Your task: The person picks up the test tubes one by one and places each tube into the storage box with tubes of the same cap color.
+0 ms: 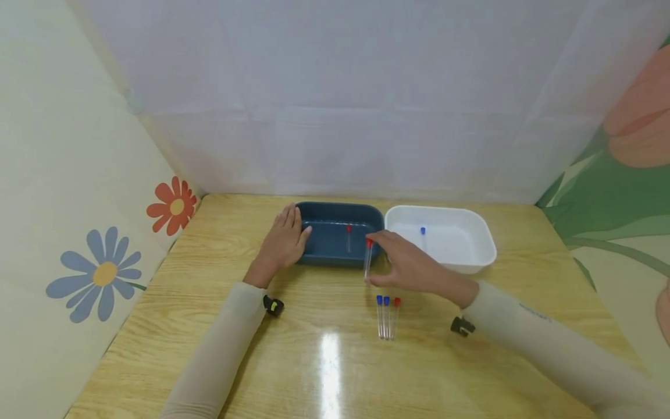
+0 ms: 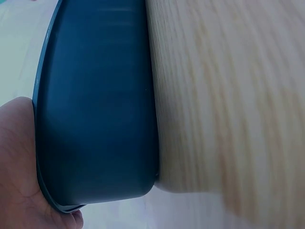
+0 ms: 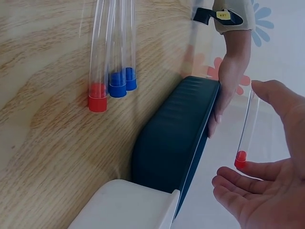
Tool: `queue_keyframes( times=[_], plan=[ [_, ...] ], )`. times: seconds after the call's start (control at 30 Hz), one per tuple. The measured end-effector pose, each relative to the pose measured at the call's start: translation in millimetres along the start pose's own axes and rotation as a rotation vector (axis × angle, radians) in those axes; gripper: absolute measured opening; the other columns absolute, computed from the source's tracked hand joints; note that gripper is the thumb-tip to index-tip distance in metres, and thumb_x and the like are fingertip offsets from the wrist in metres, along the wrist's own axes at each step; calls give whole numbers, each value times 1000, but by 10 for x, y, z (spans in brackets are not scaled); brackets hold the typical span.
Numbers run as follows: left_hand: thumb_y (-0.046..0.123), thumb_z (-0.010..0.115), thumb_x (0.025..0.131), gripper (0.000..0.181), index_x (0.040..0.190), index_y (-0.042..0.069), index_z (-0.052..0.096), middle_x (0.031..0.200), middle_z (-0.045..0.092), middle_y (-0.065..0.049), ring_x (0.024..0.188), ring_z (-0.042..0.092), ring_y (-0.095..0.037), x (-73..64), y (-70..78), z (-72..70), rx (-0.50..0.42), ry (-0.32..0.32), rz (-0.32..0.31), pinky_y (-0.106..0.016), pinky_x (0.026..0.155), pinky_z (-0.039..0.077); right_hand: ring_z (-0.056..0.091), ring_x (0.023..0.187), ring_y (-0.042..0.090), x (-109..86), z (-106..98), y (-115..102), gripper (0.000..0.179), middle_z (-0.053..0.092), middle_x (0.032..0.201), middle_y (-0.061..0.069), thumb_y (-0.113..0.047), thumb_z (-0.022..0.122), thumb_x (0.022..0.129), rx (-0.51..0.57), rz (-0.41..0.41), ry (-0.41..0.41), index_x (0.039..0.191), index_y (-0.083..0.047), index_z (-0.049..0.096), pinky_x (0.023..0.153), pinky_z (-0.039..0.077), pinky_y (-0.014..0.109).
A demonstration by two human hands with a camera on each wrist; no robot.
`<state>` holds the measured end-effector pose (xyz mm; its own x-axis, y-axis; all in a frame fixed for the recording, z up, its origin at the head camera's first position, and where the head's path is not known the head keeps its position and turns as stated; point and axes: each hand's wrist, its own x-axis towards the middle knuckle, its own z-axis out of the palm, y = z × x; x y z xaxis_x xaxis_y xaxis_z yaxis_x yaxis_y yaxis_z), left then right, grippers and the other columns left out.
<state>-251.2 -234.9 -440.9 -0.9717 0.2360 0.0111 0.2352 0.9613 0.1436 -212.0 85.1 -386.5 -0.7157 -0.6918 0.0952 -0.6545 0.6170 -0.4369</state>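
Observation:
My right hand (image 1: 410, 265) pinches a clear test tube with a red cap (image 3: 247, 131) lengthwise, thumb at the bottom end and a finger at the cap. It is held up near the front right corner of the dark blue bin (image 1: 335, 260). At that bin's left end my left hand (image 1: 282, 241) rests on the rim, fingers extended and thumb over the near side. One red-capped tube (image 1: 349, 237) lies inside the blue bin. Inside the white bin (image 1: 473, 269), a blue-capped tube (image 1: 423, 233) is partly hidden by my right hand.
On the wooden table (image 1: 262, 361), nearer me, two blue-capped tubes (image 1: 383, 317) and another red-capped tube (image 1: 395, 317) lie side by side. The two bins stand end to end before a white backdrop (image 1: 335, 145). Flower-patterned panels (image 1: 104, 273) flank the table.

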Motion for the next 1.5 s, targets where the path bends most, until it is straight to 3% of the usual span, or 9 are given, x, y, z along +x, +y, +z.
queue_keyframes(
  times=[0.43, 0.8, 1.5],
  plan=[
    [40, 18, 112, 70, 158, -9, 0, 167, -2, -27, 155, 0, -40, -8, -13, 22, 12, 11, 7, -49, 125, 2, 41, 142, 38, 100, 29, 8, 94, 43, 154, 20, -54, 77, 85, 16, 15, -21, 154, -3, 39, 115, 35, 53],
    [40, 17, 112, 70, 158, -10, 0, 167, -2, -27, 155, -4, -39, -3, -10, 14, 9, 5, 10, -49, 125, 1, 40, 142, 41, 235, 49, 52, 93, 42, 155, 23, -47, 80, 86, 17, 22, -5, 155, -1, 38, 116, 33, 54],
    [40, 16, 113, 69, 158, -10, 1, 166, -2, -27, 155, -1, -41, 21, -28, 26, 27, 7, 12, -50, 125, 2, 48, 136, 35, 497, 50, 223, 92, 48, 150, 18, -54, 76, 87, 12, 41, -46, 155, -3, 39, 112, 41, 50]
  ],
)
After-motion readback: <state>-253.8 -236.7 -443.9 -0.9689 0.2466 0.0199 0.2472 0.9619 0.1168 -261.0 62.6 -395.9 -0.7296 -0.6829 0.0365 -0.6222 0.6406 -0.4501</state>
